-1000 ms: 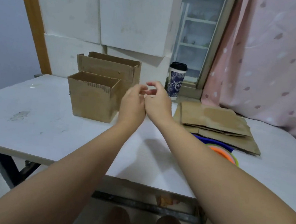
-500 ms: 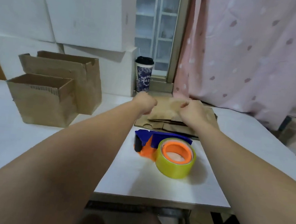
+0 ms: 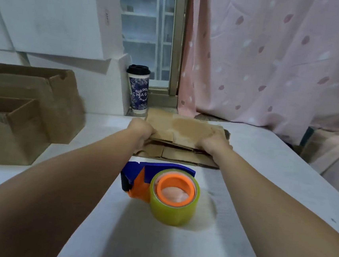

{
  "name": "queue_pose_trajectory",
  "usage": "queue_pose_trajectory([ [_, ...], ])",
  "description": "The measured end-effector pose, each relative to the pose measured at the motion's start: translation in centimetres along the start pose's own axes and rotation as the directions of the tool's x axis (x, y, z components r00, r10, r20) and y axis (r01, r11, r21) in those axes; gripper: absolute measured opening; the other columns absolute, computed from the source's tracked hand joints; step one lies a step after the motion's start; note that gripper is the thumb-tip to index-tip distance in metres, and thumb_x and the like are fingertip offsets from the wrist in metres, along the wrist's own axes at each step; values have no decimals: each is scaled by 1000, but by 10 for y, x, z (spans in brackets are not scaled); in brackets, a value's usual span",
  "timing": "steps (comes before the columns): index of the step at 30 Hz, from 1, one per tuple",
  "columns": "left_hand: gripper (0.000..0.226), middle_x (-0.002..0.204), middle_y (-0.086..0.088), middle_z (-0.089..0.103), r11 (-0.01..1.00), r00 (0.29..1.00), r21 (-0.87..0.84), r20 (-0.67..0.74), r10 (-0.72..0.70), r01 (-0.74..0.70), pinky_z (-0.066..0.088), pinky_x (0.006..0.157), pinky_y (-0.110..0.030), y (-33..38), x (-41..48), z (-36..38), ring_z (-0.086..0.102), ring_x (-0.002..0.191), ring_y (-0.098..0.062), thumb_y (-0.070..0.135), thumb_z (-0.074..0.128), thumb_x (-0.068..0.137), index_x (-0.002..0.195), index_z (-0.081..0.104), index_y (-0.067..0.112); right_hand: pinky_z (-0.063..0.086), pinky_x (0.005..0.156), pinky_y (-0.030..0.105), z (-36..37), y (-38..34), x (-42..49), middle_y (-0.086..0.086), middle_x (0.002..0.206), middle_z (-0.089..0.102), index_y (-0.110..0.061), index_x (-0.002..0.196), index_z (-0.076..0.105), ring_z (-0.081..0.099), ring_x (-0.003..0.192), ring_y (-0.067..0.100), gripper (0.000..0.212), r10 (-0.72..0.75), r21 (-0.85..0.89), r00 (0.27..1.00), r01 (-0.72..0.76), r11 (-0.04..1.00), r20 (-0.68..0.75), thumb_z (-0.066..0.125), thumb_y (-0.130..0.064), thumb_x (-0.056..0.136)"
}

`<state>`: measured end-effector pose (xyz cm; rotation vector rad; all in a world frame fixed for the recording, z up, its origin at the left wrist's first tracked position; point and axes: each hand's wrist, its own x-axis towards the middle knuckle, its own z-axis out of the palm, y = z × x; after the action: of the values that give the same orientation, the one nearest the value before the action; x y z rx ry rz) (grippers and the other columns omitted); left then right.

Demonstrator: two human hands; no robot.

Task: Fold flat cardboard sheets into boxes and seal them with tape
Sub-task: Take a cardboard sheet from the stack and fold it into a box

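One flat cardboard sheet (image 3: 185,130) atop the stack (image 3: 182,157) gripped at its near edge by left hand (image 3: 141,130) and right hand (image 3: 214,144), tape dispenser (image 3: 159,186) laid nearby

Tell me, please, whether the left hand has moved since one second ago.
Yes. The left hand has gone rightward, away from the open boxes and onto the left edge of the flat cardboard stack, which it grips.
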<state>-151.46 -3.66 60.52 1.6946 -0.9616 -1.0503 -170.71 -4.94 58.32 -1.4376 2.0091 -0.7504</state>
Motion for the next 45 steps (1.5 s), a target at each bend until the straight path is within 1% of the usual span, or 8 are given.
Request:
queue_pose_trajectory([
  [7,27,98,-6,62,918,966,-335,72,249,-212,56,74,-30,5,0,-35,62,87,-20,-5,47,93,112,55,13,49,88,40,1,-14,3,5,120,60,-19,118,58,53,109,28,47,-38,274,986,82,958,-160,58,-43,77],
  [15,31,108,5,62,858,831,34,-231,506,-513,50,91,-41,9,-29,-101,62,98,-18,24,52,91,121,45,28,33,104,35,21,-80,-37,3,149,36,-15,147,27,37,135,24,65,-229,587,959,284,758,-168,53,-43,94],
  [20,88,148,-3,31,789,678,265,-407,613,-554,27,111,-50,3,-64,-150,35,134,-24,71,46,79,149,14,29,40,105,36,37,-121,-77,0,132,55,-17,132,44,52,122,18,69,-455,649,889,376,661,-51,69,-51,79],
  [23,114,154,-3,20,788,660,425,-438,610,-446,17,114,-51,0,-85,-173,23,140,-27,79,50,62,151,1,26,52,86,22,42,-134,-100,-6,111,64,-18,119,49,63,101,6,44,-624,702,782,441,559,6,73,-29,83],
  [28,85,130,18,54,783,770,37,-156,619,-621,45,98,-38,-15,-98,-220,54,118,-7,64,71,65,139,34,43,49,95,23,55,-142,-131,-14,128,58,-34,141,37,58,111,-1,68,-783,660,614,550,512,96,73,-33,82],
  [34,91,122,9,63,732,753,-277,41,657,-623,53,81,-24,-57,-111,-242,62,110,-13,45,72,61,142,32,32,48,94,18,60,-150,-163,-28,116,54,-32,150,23,57,101,-15,74,-802,813,593,429,394,76,54,-46,84],
  [38,79,112,9,67,746,809,-420,48,586,-516,55,72,-23,-85,-115,-241,66,99,-11,40,66,54,129,41,36,48,97,28,66,-149,-172,-23,119,59,-41,148,24,58,114,1,74,-801,832,594,406,377,73,63,-46,85],
  [45,78,145,-1,43,655,758,-434,-113,642,-619,36,104,-57,-91,-130,-243,44,131,-24,66,55,81,146,27,34,47,92,20,89,-121,-190,-26,131,51,-61,137,19,55,113,-8,70,-857,739,487,513,436,167,61,-38,86],
])
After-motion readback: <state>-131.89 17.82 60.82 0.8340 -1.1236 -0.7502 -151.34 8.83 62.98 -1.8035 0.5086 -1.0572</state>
